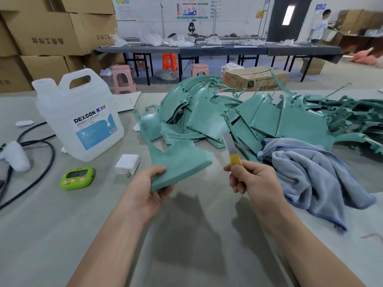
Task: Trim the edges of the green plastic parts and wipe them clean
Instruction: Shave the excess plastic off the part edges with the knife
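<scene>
A heap of green plastic parts [228,114] fills the centre and right of the frame, spreading to the right edge. Just below it on the right lies a crumpled grey-blue cloth [310,172], its upper edge touching the heap. At centre left stands a translucent jug [83,121] labelled DEXCON. Below it lie a white power adapter [127,164] and a green timer [77,178]. Black cable [41,158] loops at the left edge.

The worktop [62,235] is pale grey and matte. Beyond it, cardboard boxes [41,32] are stacked in the upper left, and a long dark table [207,49] crosses the top with pink [123,79] and orange [170,61] stools beneath it. A person [320,25] stands in the upper right.

In the middle of the frame the left hand [145,189] grips the green part [182,160] by its lower left corner, thumb on top and fingers [163,192] curled beneath, lifting it above the worktop. Just right of it and apart from the part, the right hand [252,179] has its fingers [238,183] wrapped round the yellow handle of a knife [231,150], flat blade pointing up.
</scene>
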`<state>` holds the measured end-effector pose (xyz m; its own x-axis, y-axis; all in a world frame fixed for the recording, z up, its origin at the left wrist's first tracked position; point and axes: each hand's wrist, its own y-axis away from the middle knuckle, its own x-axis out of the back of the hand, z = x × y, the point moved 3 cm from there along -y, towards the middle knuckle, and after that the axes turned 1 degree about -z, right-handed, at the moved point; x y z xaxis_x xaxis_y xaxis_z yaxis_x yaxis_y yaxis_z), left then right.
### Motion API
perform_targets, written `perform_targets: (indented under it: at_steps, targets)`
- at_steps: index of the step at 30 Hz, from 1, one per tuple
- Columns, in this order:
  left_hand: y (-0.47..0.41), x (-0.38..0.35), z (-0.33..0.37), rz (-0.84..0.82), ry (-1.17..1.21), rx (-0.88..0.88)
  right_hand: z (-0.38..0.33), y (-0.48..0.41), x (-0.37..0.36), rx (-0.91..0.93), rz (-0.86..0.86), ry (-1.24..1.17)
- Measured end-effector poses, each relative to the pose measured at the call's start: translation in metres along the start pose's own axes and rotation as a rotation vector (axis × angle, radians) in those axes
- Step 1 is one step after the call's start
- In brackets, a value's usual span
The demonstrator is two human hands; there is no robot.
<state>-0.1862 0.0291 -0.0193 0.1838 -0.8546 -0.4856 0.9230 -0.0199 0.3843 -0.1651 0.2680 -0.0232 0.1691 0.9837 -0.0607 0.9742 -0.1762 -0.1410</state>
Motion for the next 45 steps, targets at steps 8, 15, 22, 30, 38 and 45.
perform_targets:
  at_steps: [8,15,22,30,38,45]
  targets:
    - [0.000,-0.005,-0.005,0.008,0.006,-0.071,0.006,0.012,-0.017,0.048,0.089,0.319]
    - [0.003,-0.011,-0.011,-0.080,0.093,0.020,0.008,0.026,-0.032,0.098,0.070,0.549]
    - [0.006,-0.014,-0.015,-0.092,0.156,0.066,0.004,0.044,-0.053,0.232,-0.220,0.535]
    - [0.000,-0.005,-0.006,-0.149,0.156,0.076,-0.003,0.008,-0.014,0.011,0.173,0.611]
    - [-0.010,0.018,0.006,0.158,-0.408,-0.211,0.001,0.009,0.001,-0.329,-0.244,0.745]
    - [-0.008,0.014,0.004,0.141,-0.528,-0.211,-0.039,0.011,0.042,0.006,0.262,1.276]
